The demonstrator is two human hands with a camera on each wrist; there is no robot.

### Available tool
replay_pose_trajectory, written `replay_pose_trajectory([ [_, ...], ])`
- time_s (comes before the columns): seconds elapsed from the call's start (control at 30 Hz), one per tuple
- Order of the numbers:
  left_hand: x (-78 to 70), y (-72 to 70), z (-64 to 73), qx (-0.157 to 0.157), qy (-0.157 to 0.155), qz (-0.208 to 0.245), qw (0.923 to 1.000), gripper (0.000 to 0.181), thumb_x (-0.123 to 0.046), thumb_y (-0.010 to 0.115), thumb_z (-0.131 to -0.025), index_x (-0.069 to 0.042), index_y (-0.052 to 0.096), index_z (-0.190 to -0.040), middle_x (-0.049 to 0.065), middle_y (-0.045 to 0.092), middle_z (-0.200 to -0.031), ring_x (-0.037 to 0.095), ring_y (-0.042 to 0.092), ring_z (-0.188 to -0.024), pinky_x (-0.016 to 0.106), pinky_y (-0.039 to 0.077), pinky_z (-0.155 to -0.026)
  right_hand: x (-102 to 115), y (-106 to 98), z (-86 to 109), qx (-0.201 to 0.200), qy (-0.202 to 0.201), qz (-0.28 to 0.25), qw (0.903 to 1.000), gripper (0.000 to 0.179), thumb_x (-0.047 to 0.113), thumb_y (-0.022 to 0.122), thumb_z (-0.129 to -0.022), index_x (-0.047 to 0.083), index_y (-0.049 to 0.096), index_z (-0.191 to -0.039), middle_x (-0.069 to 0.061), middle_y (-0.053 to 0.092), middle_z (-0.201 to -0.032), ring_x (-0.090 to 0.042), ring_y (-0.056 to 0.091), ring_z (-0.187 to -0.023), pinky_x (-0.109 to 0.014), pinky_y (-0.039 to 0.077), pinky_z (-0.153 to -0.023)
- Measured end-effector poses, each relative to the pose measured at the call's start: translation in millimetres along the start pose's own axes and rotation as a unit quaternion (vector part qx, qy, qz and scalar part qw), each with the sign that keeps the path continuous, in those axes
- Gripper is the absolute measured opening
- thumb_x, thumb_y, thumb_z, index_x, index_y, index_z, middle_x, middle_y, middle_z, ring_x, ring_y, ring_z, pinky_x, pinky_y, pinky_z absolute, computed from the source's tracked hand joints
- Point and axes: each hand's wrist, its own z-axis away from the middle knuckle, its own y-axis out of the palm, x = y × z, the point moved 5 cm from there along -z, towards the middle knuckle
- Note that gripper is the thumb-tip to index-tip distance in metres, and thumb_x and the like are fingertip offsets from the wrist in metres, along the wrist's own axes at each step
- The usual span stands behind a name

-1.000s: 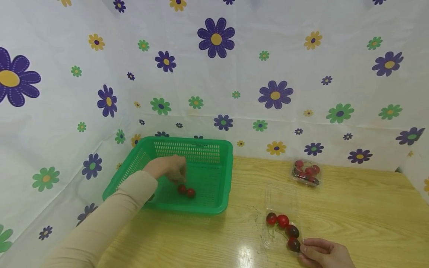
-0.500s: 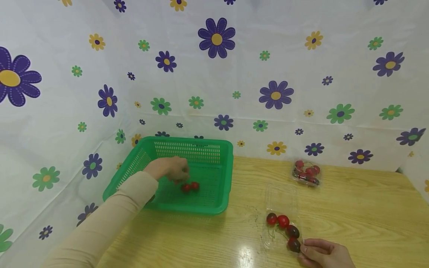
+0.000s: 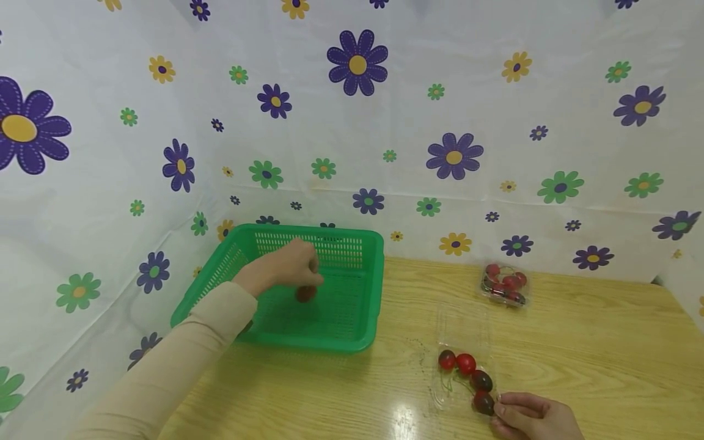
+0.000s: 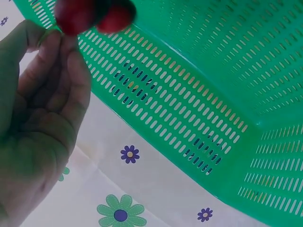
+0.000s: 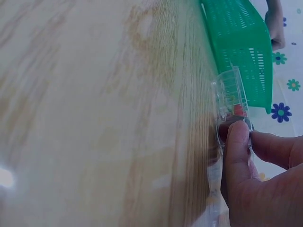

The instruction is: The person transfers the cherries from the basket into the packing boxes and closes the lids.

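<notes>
My left hand [image 3: 288, 264] is over the green plastic basket [image 3: 373, 293], pinching the thin stems of a pair of red cherries [image 4: 78, 16]. The cherries hang from the fingertips in the left wrist view; in the head view they are blurred and partly behind the hand. On the table at the right lies an opened clear plastic clamshell box [image 3: 463, 322], with several red and dark cherries [image 3: 466, 364] in its near half. My right hand [image 3: 538, 418] grips the right edge of that box between thumb and fingers, close to a dark cherry [image 5: 229, 127].
A second clear box [image 3: 506, 287] full of cherries stands farther back, near the wall. Flowered white sheeting [image 3: 396, 122] closes off the back and left sides. The wooden table [image 3: 594, 354] extends to the right; the basket's walls rise around the left hand.
The left hand has risen slightly, lifting the pair of cherries off the basket floor, where they lay earlier. The right hand and the opened box have stayed put.
</notes>
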Motion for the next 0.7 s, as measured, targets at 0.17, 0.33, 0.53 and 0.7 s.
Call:
replay_pose_trajectory([
  [0.17, -0.7, -1.6, 2.8, -0.004, 0.007, 0.012, 0.9999, 0.033, -0.008, 0.064, -0.083, -0.017, 0.054, -0.053, -0.01, 0.04, -0.049, 0.005, 0.026, -0.046, 0.02, 0.027, -0.047, -0.3, 0.3, 0.1, 0.001, 0.0, 0.003, 1.0, 0.028, -0.001, 0.079, -0.085, -0.009, 0.07, -0.11, -0.014, 0.078, -0.087, -0.029, 0.078, -0.079, -0.035, 0.065, -0.073],
  [0.33, 0.1, -2.2, 5.7, -0.009, 0.009, 0.023, 0.9996, 0.024, -0.007, 0.066, -0.084, -0.014, 0.062, -0.061, -0.006, 0.053, -0.056, 0.006, 0.039, -0.051, 0.021, 0.036, -0.051, -0.2, 0.1, 0.4, 0.004, 0.001, 0.005, 1.0, 0.028, 0.0, 0.08, -0.085, -0.009, 0.07, -0.11, -0.014, 0.078, -0.087, -0.029, 0.078, -0.079, -0.035, 0.065, -0.073],
  [0.53, -1.4, -3.1, 8.6, -0.007, -0.003, 0.042, 0.9991, 0.017, -0.01, 0.078, -0.086, -0.01, 0.061, -0.083, -0.001, 0.069, -0.074, 0.008, 0.06, -0.065, 0.027, 0.051, -0.066, 0.1, -0.4, 0.6, 0.008, -0.001, 0.004, 1.0, 0.029, 0.0, 0.079, -0.085, -0.01, 0.07, -0.111, -0.014, 0.078, -0.088, -0.03, 0.078, -0.079, -0.035, 0.065, -0.073],
  [0.7, -0.1, -1.3, 10.5, -0.001, 0.008, 0.018, 0.9998, 0.011, -0.016, 0.081, -0.088, -0.012, 0.071, -0.085, -0.002, 0.074, -0.081, 0.007, 0.066, -0.072, 0.027, 0.058, -0.07, 0.1, -0.4, 0.0, 0.006, -0.003, 0.007, 1.0, 0.03, 0.0, 0.079, -0.085, -0.01, 0.069, -0.112, -0.014, 0.078, -0.088, -0.03, 0.078, -0.079, -0.035, 0.065, -0.073],
])
